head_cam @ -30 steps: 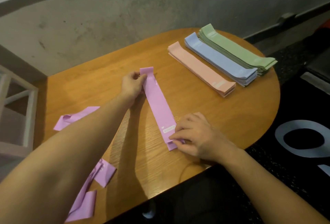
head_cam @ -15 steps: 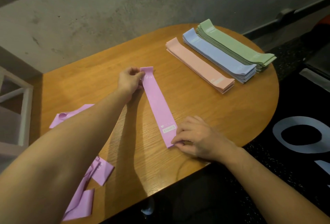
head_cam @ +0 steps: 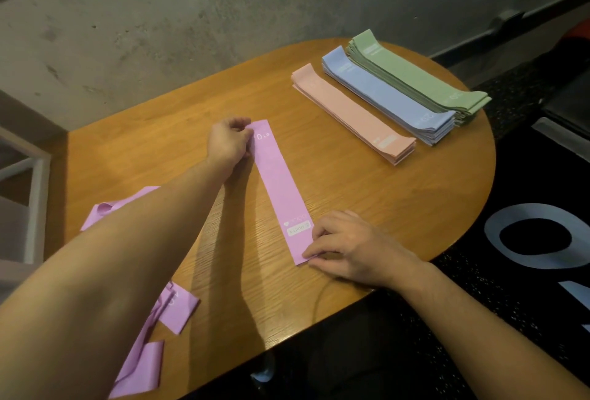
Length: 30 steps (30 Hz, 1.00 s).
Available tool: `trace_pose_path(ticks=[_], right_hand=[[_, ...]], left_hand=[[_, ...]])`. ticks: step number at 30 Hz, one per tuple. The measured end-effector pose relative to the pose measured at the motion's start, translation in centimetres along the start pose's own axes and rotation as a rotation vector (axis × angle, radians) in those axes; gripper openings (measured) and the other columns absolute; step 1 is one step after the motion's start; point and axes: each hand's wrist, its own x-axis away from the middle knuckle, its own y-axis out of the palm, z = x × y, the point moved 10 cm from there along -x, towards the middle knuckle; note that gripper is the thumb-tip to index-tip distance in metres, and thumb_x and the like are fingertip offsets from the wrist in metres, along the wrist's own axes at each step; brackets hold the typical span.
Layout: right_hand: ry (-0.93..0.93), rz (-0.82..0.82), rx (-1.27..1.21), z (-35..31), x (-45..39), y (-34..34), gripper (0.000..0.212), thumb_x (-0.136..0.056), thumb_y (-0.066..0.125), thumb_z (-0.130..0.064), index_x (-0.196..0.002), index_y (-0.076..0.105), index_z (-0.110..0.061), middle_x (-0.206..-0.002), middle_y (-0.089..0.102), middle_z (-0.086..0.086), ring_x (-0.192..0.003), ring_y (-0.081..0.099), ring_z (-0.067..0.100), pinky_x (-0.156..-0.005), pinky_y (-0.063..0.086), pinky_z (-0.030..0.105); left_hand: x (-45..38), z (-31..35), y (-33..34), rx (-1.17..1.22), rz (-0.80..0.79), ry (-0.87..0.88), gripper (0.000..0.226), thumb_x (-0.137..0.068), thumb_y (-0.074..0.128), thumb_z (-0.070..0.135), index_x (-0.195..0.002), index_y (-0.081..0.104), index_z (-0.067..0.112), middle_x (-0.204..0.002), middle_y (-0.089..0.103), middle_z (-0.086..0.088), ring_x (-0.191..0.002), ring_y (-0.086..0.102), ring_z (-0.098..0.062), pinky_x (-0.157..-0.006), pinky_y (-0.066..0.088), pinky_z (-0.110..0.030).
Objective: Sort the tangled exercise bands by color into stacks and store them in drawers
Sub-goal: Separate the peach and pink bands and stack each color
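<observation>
Flat lilac rubber exercise band, white print at both ends, lies straight on the table, centre, running near-right to far-left. Loose, crumpled lilac bands at near-left edge. Far right, three neat stacks side by side: peach band stack, blue band stack, green band stack, the green tallest.

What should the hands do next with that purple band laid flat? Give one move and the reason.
Probably let go and reach for a loose purple band. The flat purple band already lies straight, left hand pinching its far end and right hand its near end, starting a purple stack beside the pink stack.
</observation>
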Motion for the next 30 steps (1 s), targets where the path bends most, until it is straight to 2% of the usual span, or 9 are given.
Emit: trace_pose_path(ticks=[4, 7, 10, 14, 18, 20, 25, 27, 30], right_hand=[[0.053, -0.04, -0.051, 0.3, 0.0, 0.3, 0.023, -0.088, 0.064, -0.041, -0.102, 0.077, -0.027, -0.095, 0.058, -0.011, -0.092, 0.053, 0.0, -0.083, 0.035, 0.021], [0.13, -0.053, -0.128, 1.0, 0.0, 0.1, 0.022, -0.086, 0.072, -0.039, -0.105, 0.076, -0.03, -0.101, 0.056, -0.016, -0.095, 0.046, -0.007, -0.085, 0.031, 0.013], [0.251, -0.009, -0.312, 1.7, 0.0, -0.5, 0.03, -0.082, 0.08, -0.032, -0.111, 0.074, -0.026, -0.103, 0.054, -0.018, -0.089, 0.053, 0.002, -0.079, 0.04, 0.012], [0.295, 0.132, -0.443, 1.9, -0.3, -1.7, 0.027, -0.081, 0.078, -0.032, -0.106, 0.074, -0.022, -0.093, 0.054, -0.016, -0.068, 0.052, 0.014, -0.068, 0.046, 0.023], [0.351, 0.143, -0.441, 1.3, -0.9, -1.9, 0.017, -0.086, 0.077, -0.025, -0.103, 0.075, -0.024, -0.092, 0.061, -0.001, -0.066, 0.053, 0.013, -0.067, 0.043, 0.02], [0.369, 0.119, -0.437, 0.4, -1.5, -1.8, 0.013, -0.089, 0.075, -0.024, -0.102, 0.075, -0.025, -0.093, 0.062, -0.004, -0.069, 0.054, 0.018, -0.066, 0.045, 0.022], [0.371, 0.112, -0.479, -2.7, -3.2, -1.0, 0.013, -0.093, 0.069, -0.018, -0.104, 0.075, -0.019, -0.095, 0.065, -0.005, -0.074, 0.056, 0.012, -0.066, 0.046, 0.017], [0.368, 0.099, -0.487, -3.9, -4.1, -0.2, 0.013, -0.094, 0.069, -0.016, -0.105, 0.074, -0.017, -0.095, 0.065, 0.003, -0.072, 0.056, 0.016, -0.064, 0.046, 0.017], [0.358, 0.068, -0.469, -5.5, -5.4, 1.5, 0.015, -0.093, 0.069, -0.014, -0.106, 0.075, -0.017, -0.095, 0.065, 0.005, -0.075, 0.054, 0.018, -0.068, 0.044, 0.014]], left_hand=[[-0.3, -0.2, 0.0, -0.045, 0.002, -0.005, 0.024, -0.098, 0.063, 0.017, -0.121, 0.068, 0.016, -0.099, 0.069, -0.001, -0.036, 0.051, -0.001, -0.047, 0.047, -0.019], [-0.3, -0.2, -0.1, -0.021, 0.003, -0.018, 0.026, -0.098, 0.062, 0.014, -0.123, 0.067, 0.013, -0.096, 0.069, -0.003, -0.04, 0.054, -0.002, -0.053, 0.052, -0.022], [0.4, 0.1, -0.4, 0.046, -0.017, -0.022, 0.031, -0.097, 0.063, 0.012, -0.127, 0.064, 0.01, -0.095, 0.068, -0.006, -0.056, 0.06, -0.006, -0.053, 0.054, -0.018], [2.4, 0.3, -1.9, 0.048, -0.005, -0.007, 0.027, -0.099, 0.063, 0.025, -0.126, 0.062, 0.023, -0.079, 0.068, -0.003, -0.055, 0.059, -0.009, -0.052, 0.052, -0.021], [5.0, -0.3, -4.0, 0.062, -0.02, 0.058, 0.023, -0.098, 0.061, 0.033, -0.118, 0.067, 0.023, -0.07, 0.065, -0.002, -0.057, 0.058, -0.012, -0.056, 0.047, -0.026], [6.8, -0.6, -5.6, 0.044, -0.027, 0.125, 0.018, -0.099, 0.06, 0.029, -0.113, 0.069, 0.022, -0.075, 0.065, 0.002, -0.059, 0.058, -0.012, -0.059, 0.047, -0.027], [12.3, -0.7, -10.1, -0.093, 0.041, 0.335, 0.014, -0.099, 0.058, 0.015, -0.101, 0.067, 0.026, -0.085, 0.06, 0.017, -0.057, 0.052, 0.007, -0.055, 0.037, -0.015], [14.3, -1.9, -11.7, -0.117, 0.056, 0.366, 0.017, -0.098, 0.058, 0.012, -0.099, 0.066, 0.028, -0.086, 0.059, 0.02, -0.063, 0.053, 0.007, -0.062, 0.042, -0.019], [17.0, -4.0, -14.0, -0.192, 0.05, 0.469, 0.022, -0.093, 0.06, 0.008, -0.1, 0.066, 0.029, -0.096, 0.061, 0.02, -0.091, 0.055, 0.002, -0.086, 0.044, -0.026]])
